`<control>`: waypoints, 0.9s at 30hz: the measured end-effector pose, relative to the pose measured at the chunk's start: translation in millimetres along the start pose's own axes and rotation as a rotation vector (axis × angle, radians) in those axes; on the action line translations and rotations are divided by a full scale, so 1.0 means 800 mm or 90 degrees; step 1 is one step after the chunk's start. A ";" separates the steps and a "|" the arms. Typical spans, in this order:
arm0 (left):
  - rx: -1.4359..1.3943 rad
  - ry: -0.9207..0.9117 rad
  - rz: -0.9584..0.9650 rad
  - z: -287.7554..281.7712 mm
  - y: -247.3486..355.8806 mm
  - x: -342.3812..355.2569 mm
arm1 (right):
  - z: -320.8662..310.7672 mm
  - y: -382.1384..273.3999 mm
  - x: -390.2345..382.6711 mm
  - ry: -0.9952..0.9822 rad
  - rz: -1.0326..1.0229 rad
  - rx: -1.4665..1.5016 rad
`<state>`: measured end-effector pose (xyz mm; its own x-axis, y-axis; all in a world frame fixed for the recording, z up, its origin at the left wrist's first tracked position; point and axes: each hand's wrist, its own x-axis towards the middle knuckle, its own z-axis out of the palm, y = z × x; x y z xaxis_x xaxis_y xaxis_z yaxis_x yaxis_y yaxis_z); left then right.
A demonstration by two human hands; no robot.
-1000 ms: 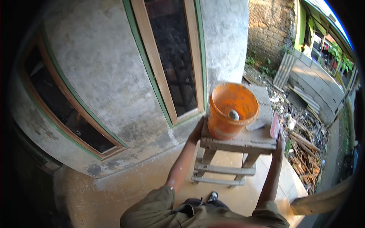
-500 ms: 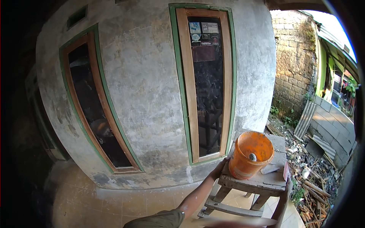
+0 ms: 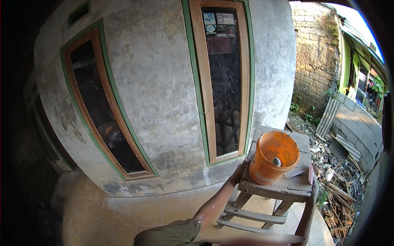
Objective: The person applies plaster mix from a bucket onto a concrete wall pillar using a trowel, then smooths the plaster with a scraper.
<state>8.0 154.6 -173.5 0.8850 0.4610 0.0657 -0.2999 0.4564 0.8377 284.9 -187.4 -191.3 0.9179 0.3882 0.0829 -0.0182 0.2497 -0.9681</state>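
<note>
A worn wooden stool (image 3: 256, 187) stands at the right, its top stained grey. My left hand (image 3: 239, 172) grips the left edge of its top, the fingers partly hidden. On the opposite side my right hand (image 3: 314, 189) is closed on the right edge, also partly hidden. On the stool sits an orange bucket (image 3: 262, 166), its inside smeared and a rounded pale grey end of something (image 3: 276, 161) showing in it. A grey-white block-like piece (image 3: 294, 171) lies beside the bucket. Just above my right hand stands a flat pinkish-white piece (image 3: 311, 174).
Ahead is a patchy grey plastered wall (image 3: 152, 102) with two tall narrow windows (image 3: 225, 106) framed in wood and green. Beige tiles (image 3: 143, 213) cover the floor. To the right lie rubble and wood scraps (image 3: 340, 197), corrugated sheets (image 3: 329, 119) and a block wall (image 3: 357, 123).
The view has tipped down slightly, so wall, windows, stool and bucket all appear higher. Both hands keep their hold on the stool's edges.
</note>
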 end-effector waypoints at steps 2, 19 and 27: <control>-0.021 0.031 0.003 -0.007 -0.005 -0.013 | 0.039 -0.032 -0.024 0.030 -0.053 -0.010; -0.059 0.235 0.089 -0.028 0.053 -0.196 | 0.166 0.009 -0.011 -0.102 -0.027 -0.136; -0.033 0.368 0.120 -0.043 0.087 -0.306 | 0.255 0.012 -0.061 -0.284 -0.005 -0.102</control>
<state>-241.5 100.1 -150.3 0.4821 0.8695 -0.1073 -0.4621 0.3564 0.8121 158.8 -23.2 -156.3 0.6568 0.7391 0.1493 0.0817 0.1271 -0.9885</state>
